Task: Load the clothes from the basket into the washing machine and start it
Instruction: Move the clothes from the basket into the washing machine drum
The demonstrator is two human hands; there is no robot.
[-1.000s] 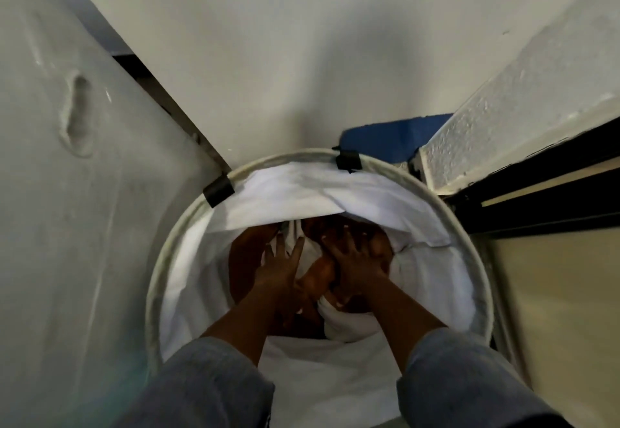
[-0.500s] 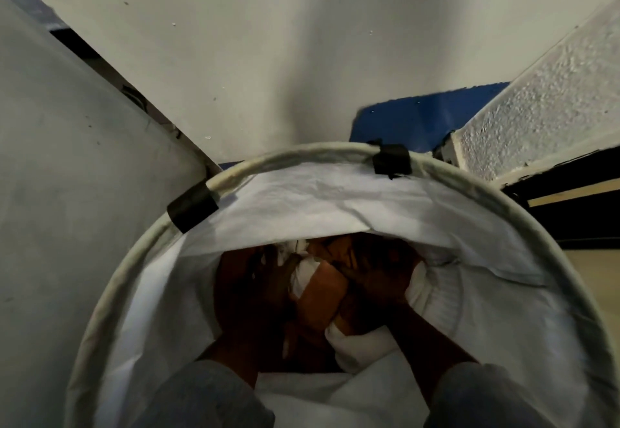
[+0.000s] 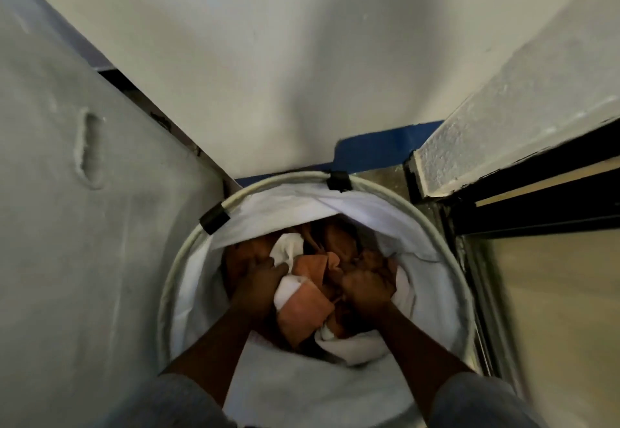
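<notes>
The clothes [image 3: 307, 308] are gripped in curled fingers [image 3: 280, 268]: three o'clock from the left hand [image 3: 265, 276], nine from the right hand [image 3: 365, 288].

A basket [image 3: 285, 178] stood at 6 o'clock, with clothes [image 3: 308, 306] heaped inside it. Both hands were down in the heap, the left hand [image 3: 265, 276] at its 9 o'clock and the right hand [image 3: 364, 288] at its 3 o'clock. A wall [image 3: 302, 58] rose behind the basket at 12 o'clock. A flat panel [image 3: 67, 226] stood at 9 o'clock and a door frame [image 3: 536, 189] at 3 o'clock.
</notes>
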